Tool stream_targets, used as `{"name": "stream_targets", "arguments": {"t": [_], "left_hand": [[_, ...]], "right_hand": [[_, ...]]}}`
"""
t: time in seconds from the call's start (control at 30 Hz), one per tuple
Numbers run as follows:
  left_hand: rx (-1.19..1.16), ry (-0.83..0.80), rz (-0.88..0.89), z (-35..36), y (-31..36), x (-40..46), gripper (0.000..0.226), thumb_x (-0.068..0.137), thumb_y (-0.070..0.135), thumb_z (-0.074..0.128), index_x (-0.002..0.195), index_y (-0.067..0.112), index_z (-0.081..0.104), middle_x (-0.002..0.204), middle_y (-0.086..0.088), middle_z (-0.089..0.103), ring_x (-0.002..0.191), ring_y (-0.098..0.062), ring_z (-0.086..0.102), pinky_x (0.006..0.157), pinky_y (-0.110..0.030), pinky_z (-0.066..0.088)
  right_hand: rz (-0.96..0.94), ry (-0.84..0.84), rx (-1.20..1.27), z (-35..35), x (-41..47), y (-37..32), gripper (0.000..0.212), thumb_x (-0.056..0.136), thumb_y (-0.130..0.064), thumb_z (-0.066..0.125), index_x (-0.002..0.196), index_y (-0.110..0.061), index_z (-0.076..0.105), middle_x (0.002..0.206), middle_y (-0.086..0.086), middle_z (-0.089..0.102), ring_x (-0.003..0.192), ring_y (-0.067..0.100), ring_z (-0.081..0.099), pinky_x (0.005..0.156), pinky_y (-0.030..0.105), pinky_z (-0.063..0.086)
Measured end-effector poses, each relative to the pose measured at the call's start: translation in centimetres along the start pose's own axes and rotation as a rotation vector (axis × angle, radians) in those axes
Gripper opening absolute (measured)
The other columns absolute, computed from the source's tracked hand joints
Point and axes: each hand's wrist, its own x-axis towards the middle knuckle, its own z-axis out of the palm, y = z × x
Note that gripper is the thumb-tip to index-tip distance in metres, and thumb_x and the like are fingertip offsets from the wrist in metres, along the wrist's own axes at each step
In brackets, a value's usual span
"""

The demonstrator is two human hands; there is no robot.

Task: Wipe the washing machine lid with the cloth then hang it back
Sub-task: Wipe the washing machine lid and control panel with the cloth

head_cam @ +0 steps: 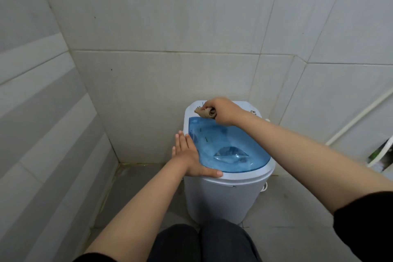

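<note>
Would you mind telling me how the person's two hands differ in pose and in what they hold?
The right hand is closed around a bunched brown cloth at the far white rim; the left hand lies open, flat and empty. The right is at the back, the left along the near-left edge. Both touch the white washing machine beside its blue translucent lid.

Left hand [188, 155]: bare, no glove, no ring or watch visible. Right hand [222, 110]: bare, no glove, no wristband visible. Both forearms uncovered from wrist to near elbow. Left sleeve [93, 257]: black fabric, edge visible well behind left hand at lower frame border. Right sleeve [365, 225]: black fabric, cuff pushed up, well behind right hand. Trousers [202, 242]: dark grey, two knees below and between hands.
</note>
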Motion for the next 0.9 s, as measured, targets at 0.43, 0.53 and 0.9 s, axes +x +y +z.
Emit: {"name": "stream_targets", "arguments": {"t": [0.43, 0.53, 0.9], "left_hand": [[0.005, 0.008, -0.005, 0.2, 0.0, 0.2, 0.158, 0.045, 0.081, 0.067, 0.138, 0.003, -0.034, 0.145, -0.016, -0.044, 0.134, -0.028, -0.042, 0.115, -0.046, -0.009], [0.008, 0.016, -0.009, 0.2, -0.1, 0.1, 0.157, 0.045, 0.081, 0.067, 0.138, 0.003, -0.033, 0.146, -0.016, -0.044, 0.134, -0.028, -0.041, 0.115, -0.046, -0.009], [0.028, 0.021, -0.032, 0.2, 0.0, 0.0, 0.158, 0.044, 0.083, 0.065, 0.139, 0.003, -0.032, 0.147, -0.016, -0.042, 0.136, -0.028, -0.039, 0.116, -0.043, -0.009]], "right_hand": [[-0.142, 0.017, -0.226, 5.4, 0.7, 0.7, 0.062, 0.078, 0.008, 0.046, 0.133, -0.019, 0.049, 0.126, 0.008, 0.056, 0.110, 0.033, 0.055, 0.084, 0.043, 0.050], [-0.189, -0.020, -0.238, 5.3, -0.5, 0.5, 0.065, 0.077, 0.007, 0.049, 0.136, -0.021, 0.047, 0.131, 0.006, 0.054, 0.114, 0.032, 0.053, 0.083, 0.041, 0.049], [-0.290, -0.104, -0.273, 5.4, -4.6, 0.6, 0.064, 0.077, -0.001, 0.060, 0.135, -0.026, 0.048, 0.125, 0.003, 0.058, 0.112, 0.027, 0.055, 0.088, 0.043, 0.049]]}}
